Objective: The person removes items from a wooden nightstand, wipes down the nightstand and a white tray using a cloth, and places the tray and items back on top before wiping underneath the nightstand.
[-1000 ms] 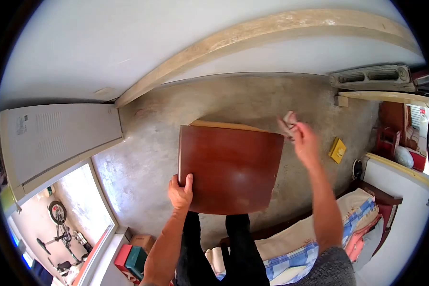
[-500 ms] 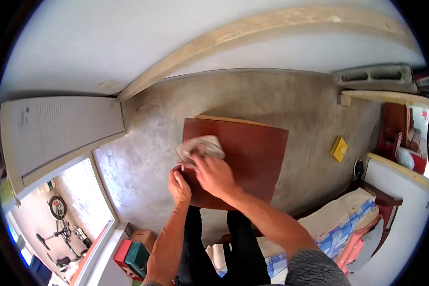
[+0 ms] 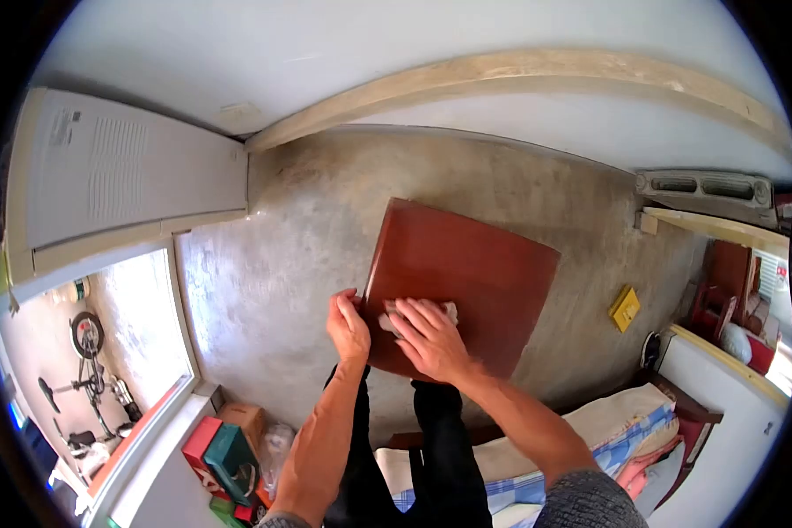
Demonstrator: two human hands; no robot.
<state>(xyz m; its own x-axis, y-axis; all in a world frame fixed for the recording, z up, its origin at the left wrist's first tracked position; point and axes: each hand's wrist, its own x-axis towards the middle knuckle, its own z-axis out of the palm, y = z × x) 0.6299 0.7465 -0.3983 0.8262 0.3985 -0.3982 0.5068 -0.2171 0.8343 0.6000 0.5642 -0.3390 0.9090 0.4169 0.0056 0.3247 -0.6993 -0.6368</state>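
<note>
A reddish-brown wooden board [image 3: 466, 264] with a smooth, glossy face lies in front of my legs; I cannot tell whether it is a tabletop or a loose panel. My right hand [image 3: 436, 345] presses a crumpled pale cloth [image 3: 450, 311] onto its near part, fingers spread across the cloth and covering most of it. At the board's left edge is my left hand [image 3: 348, 333], its fingers curled in at the side. The far side of that grip is hidden.
Around the board is a bare concrete floor [image 3: 299, 220]. A yellow object [image 3: 624, 308] lies to the right. A bed with a blue checked cover [image 3: 528, 484] is close behind at right. Boxes [image 3: 231, 462] stand at lower left, a grey-white cabinet [image 3: 136, 172] at left.
My right hand and the cloth have moved right and nearer to me across the board. The board appears turned clockwise, and my left hand is now at its left side. The view has shifted too.
</note>
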